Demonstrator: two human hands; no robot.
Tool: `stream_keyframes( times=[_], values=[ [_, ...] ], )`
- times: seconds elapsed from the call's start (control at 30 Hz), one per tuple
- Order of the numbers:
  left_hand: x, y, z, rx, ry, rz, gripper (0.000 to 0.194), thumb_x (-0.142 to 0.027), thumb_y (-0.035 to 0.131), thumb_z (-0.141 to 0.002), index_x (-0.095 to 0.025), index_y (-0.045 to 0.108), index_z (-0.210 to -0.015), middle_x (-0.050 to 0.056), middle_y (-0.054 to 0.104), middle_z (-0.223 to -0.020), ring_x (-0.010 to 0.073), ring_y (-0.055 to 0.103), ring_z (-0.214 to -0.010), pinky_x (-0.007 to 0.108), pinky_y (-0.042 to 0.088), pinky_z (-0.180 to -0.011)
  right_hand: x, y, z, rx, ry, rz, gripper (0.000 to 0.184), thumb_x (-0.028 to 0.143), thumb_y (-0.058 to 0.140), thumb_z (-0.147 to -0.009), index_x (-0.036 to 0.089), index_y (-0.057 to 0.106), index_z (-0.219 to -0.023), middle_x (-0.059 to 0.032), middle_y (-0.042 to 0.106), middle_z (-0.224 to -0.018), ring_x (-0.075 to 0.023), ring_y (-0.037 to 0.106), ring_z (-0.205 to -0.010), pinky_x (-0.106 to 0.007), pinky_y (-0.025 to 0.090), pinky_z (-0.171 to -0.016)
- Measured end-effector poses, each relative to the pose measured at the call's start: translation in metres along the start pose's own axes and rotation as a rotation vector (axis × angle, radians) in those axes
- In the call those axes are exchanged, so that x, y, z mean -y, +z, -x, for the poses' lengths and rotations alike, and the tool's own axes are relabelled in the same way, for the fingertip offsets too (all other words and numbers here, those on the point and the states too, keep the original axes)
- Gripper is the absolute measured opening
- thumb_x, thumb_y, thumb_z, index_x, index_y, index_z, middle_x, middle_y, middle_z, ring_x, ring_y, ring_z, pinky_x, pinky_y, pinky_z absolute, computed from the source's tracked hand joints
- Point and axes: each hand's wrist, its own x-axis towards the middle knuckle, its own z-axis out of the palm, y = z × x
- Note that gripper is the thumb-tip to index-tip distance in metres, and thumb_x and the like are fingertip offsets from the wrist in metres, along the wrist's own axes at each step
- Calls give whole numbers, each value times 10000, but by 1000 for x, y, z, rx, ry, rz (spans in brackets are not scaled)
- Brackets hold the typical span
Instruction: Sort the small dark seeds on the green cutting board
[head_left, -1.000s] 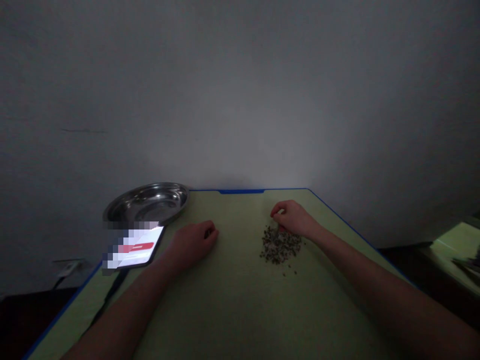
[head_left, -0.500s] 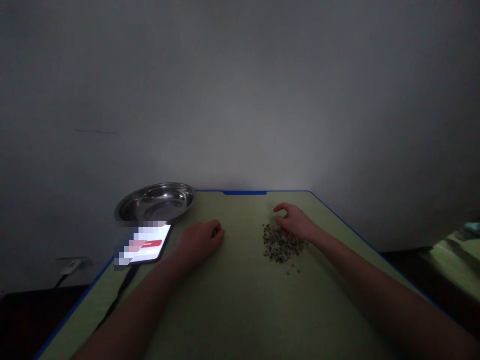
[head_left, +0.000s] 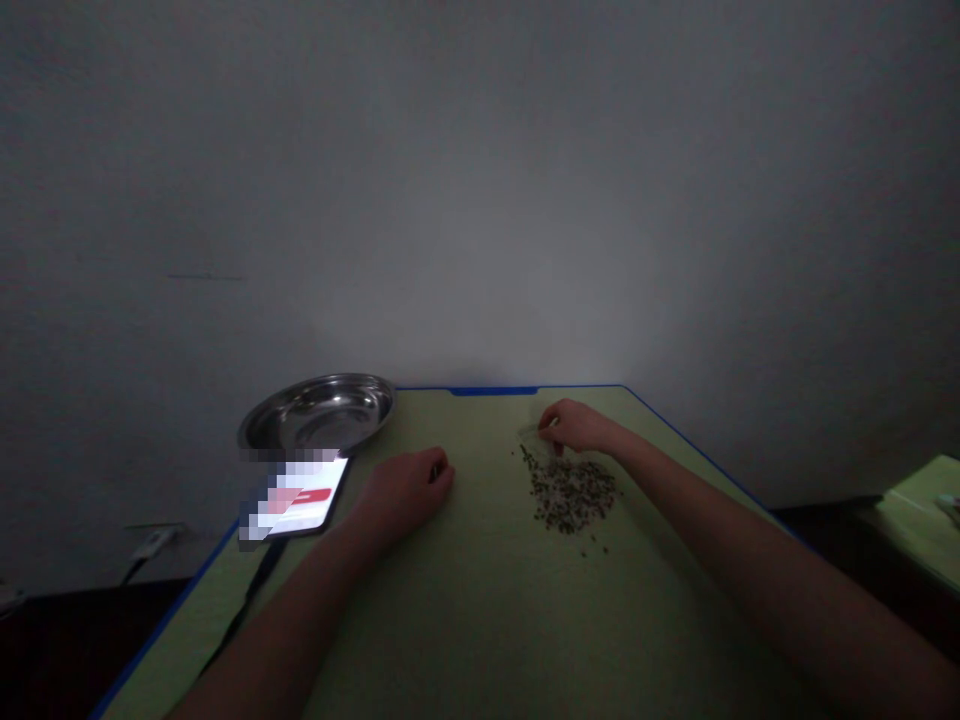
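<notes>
so there's a steel bowl (head_left: 330, 412) with its shiny inside showing, then the left hand (head_left: 409, 487) loosely curled on the table (head_left: 465, 610), then the roundish seed-like pile (head_left: 574, 500), just nearside of the closer right hand (head_left: 579, 426), fingertips bunched, can't tell what either grips

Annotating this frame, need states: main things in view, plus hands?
Metal basin: open side up.
Device: screen lit, partly pixelated.
Seed-like bits: loose, heaped, a few strays.
Left hand: loosely curled, right of the device.
Right hand: fingers bent by the heap's far edge; grip unclear.
</notes>
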Motion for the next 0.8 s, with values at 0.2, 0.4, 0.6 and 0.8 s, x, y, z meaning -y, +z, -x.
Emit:
stream_keyframes(
  times=[0.2,0.4,0.6,0.8],
  values=[
    [2,2,0,-13,16,19,292,-381,383,-868,-198,608,-832,57,675,-819,171,589,-703,264,346,-589,16,-1,-12,-6,-134,71,304,321,569,-920,178,577,-1189,-82,593,-1208,-221,614,-988,-420,524,-819],
    [0,-3,0,-26,-8,51,286,-365,379,-873,-194,607,-845,63,673,-830,176,596,-721,267,369,-610,35,5,-18,37,-306,93,293,319,573,-918,173,585,-1172,-80,601,-1194,-213,620,-969,-409,529,-803],
    [2,-4,-3,-93,-65,153,291,-345,363,-886,-184,597,-950,73,681,-865,191,617,-759,281,402,-648,50,12,-15,19,-464,80,181,227,634,-845,168,715,-996,-40,718,-920,-173,640,-849,-299,486,-780],
    [6,0,-4,-100,-59,146,311,-363,368,-883,-189,596,-1002,72,684,-869,196,623,-759,283,403,-636,57,20,4,39,-559,48,216,207,648,-782,178,767,-960,-18,745,-807,-141,622,-714,-221,434,-640]
  ],
)
